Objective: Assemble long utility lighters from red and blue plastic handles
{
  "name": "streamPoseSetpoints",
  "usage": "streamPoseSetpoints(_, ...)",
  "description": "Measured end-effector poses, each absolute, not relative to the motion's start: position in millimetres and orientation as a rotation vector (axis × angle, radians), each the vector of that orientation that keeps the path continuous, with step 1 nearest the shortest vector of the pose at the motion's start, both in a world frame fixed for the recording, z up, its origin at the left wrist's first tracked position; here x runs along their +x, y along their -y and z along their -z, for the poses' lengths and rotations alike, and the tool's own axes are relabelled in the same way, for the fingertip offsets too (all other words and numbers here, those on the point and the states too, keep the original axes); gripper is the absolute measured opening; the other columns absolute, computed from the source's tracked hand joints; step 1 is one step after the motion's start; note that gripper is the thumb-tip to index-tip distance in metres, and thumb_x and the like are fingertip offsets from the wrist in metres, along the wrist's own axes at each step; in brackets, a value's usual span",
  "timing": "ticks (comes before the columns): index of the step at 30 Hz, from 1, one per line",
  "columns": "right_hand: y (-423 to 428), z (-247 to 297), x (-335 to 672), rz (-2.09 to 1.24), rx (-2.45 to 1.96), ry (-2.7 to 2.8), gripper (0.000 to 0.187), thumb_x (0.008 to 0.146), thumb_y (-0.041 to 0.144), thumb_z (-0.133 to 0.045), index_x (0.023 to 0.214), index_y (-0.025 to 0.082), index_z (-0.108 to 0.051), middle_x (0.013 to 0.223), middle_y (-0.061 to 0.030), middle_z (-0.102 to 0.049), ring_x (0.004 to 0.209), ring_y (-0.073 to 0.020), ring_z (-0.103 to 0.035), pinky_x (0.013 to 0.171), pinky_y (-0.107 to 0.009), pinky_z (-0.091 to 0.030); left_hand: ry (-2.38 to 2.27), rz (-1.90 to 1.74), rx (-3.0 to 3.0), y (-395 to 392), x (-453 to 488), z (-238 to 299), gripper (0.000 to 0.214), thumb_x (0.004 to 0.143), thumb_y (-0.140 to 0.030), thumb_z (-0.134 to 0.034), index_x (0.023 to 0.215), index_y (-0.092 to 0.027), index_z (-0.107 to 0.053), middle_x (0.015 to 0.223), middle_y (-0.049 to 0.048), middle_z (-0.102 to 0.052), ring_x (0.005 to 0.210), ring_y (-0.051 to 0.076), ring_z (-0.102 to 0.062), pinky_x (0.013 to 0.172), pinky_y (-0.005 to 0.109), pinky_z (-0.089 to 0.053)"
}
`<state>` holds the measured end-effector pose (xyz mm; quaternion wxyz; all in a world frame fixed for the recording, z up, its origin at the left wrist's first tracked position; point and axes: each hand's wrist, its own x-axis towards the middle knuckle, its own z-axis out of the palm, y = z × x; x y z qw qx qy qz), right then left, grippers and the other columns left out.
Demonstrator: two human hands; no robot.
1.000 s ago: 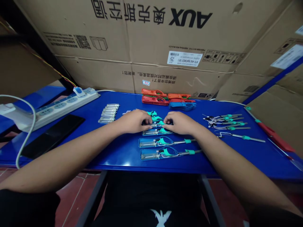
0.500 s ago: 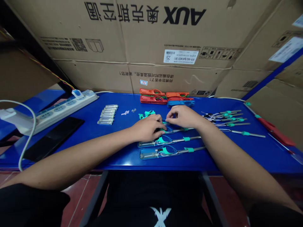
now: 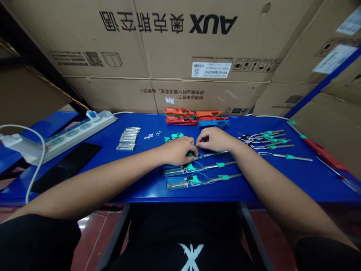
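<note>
Corrugated cardboard cartons (image 3: 169, 49) stand behind a glossy blue metal table (image 3: 141, 188). The left hand (image 3: 177, 151) and right hand (image 3: 214, 139) curl close together, fingers bent over the end of a slim metal rod (image 3: 213, 153) (topmost of three, with teal plastic parts); whether they grip it, I cannot tell.

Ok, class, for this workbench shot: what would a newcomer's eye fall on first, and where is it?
The left hand and right hand stand out first, meeting at the middle of the bright blue table over a row of blue-framed assemblies with teal clips and metal rods. Behind them lie orange and red plastic pieces, while a huge cardboard carton printed AUX fills the background.
</note>
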<state>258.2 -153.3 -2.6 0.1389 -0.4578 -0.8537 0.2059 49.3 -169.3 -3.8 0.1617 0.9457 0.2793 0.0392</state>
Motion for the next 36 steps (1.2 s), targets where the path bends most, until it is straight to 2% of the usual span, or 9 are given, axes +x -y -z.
streamPoseSetpoints(6, 155, -8, 265, -0.531, -1.219, 2.384, 0.015, 0.078, 0.029, -0.061, 0.077, 0.017, -0.07, 0.079, -0.0032, -0.068, 0.07, -0.0142, -0.057, 0.067, -0.026, -0.042, -0.917, -0.04, 2.691, 174, 64, -6, 0.014, 0.08, -0.02, -0.068, 0.09, -0.02, -0.077, 0.097, 0.0058, -0.068, 0.091, 0.02, -0.064, 0.081, 0.03, -0.048)
streamPoseSetpoints(10, 154, -17, 285, -0.488, -1.19, 2.4, 0.013, 0.077, 0.027, -0.059, 0.079, 0.018, -0.068, 0.081, -0.0034, -0.069, 0.074, -0.0159, -0.06, 0.068, -0.027, -0.043, -0.926, -0.013, 2.663, 170, 67, -11, 0.011, 0.083, -0.022, -0.065, 0.087, -0.021, -0.075, 0.092, 0.0033, -0.072, 0.085, 0.019, -0.064, 0.072, 0.028, -0.047)
streamPoseSetpoints(16, 155, -21, 303, -0.381, -1.258, 2.668, 0.004, 0.074, 0.021, -0.059, 0.071, 0.02, -0.061, 0.074, -0.0008, -0.064, 0.066, -0.0141, -0.053, 0.061, -0.026, -0.036, -0.646, 0.035, 2.706, 159, 65, -11, 0.024, 0.087, -0.015, -0.06, 0.104, -0.021, -0.075, 0.099, 0.0046, -0.069, 0.09, 0.017, -0.065, 0.079, 0.025, -0.048)
streamPoseSetpoints(21, 160, -16, 286, -0.39, -1.03, 2.689, 0.005, 0.077, 0.023, -0.063, 0.08, 0.02, -0.064, 0.086, -0.0032, -0.068, 0.077, -0.0164, -0.058, 0.072, -0.029, -0.041, -0.692, -0.195, 2.709, 161, 38, -14, 0.021, 0.092, -0.02, -0.058, 0.107, -0.02, -0.073, 0.099, 0.0054, -0.068, 0.087, 0.016, -0.064, 0.081, 0.027, -0.048)
streamPoseSetpoints(24, 166, -18, 277, -0.668, -0.974, 2.475, 0.005, 0.077, 0.022, -0.064, 0.078, 0.02, -0.059, 0.092, -0.0047, -0.072, 0.084, -0.0174, -0.064, 0.079, -0.031, -0.046, -0.815, -0.346, 2.698, 167, 20, -10, 0.021, 0.096, -0.023, -0.054, 0.104, -0.019, -0.073, 0.096, 0.0058, -0.068, 0.084, 0.016, -0.064, 0.08, 0.029, -0.049)
streamPoseSetpoints(27, 168, -19, 276, -1.123, -0.903, 2.107, 0.019, 0.079, 0.028, -0.066, 0.08, 0.021, -0.049, 0.105, -0.0082, -0.073, 0.092, -0.0181, -0.068, 0.083, -0.034, -0.051, -0.812, -0.437, 2.729, 171, 17, -2, 0.023, 0.098, -0.025, -0.051, 0.106, -0.019, -0.072, 0.098, 0.0072, -0.067, 0.091, 0.018, -0.064, 0.085, 0.031, -0.049)
streamPoseSetpoints(31, 165, -14, 272, -1.429, -1.011, 1.961, 0.018, 0.086, 0.033, -0.059, 0.091, 0.022, -0.045, 0.088, -0.0025, -0.071, 0.079, -0.0164, -0.068, 0.074, -0.032, -0.053, -0.767, -0.384, 2.746, 172, 24, 5, 0.019, 0.094, -0.03, -0.058, 0.102, -0.019, -0.072, 0.098, 0.0073, -0.066, 0.093, 0.019, -0.063, 0.086, 0.032, -0.049)
streamPoseSetpoints(33, 166, -11, 265, -1.25, -1.175, 2.119, 0.009, 0.086, 0.026, -0.055, 0.093, 0.022, -0.051, 0.081, -0.0003, -0.067, 0.074, -0.0152, -0.065, 0.071, -0.03, -0.051, -0.799, -0.385, 2.73, 170, 21, 3, 0.019, 0.093, -0.031, -0.06, 0.098, -0.018, -0.072, 0.095, 0.0066, -0.066, 0.087, 0.018, -0.063, 0.081, 0.031, -0.049)
streamPoseSetpoints(36, 176, -9, 247, -0.72, -1.438, 2.415, 0.009, 0.082, 0.024, -0.058, 0.088, 0.021, -0.063, 0.084, -0.0027, -0.069, 0.074, -0.0166, -0.06, 0.068, -0.029, -0.044, -0.79, -0.318, 2.714, 165, 8, -3, 0.021, 0.093, -0.035, -0.061, 0.098, -0.018, -0.073, 0.093, 0.0053, -0.068, 0.083, 0.017, -0.063, 0.077, 0.029, -0.047)
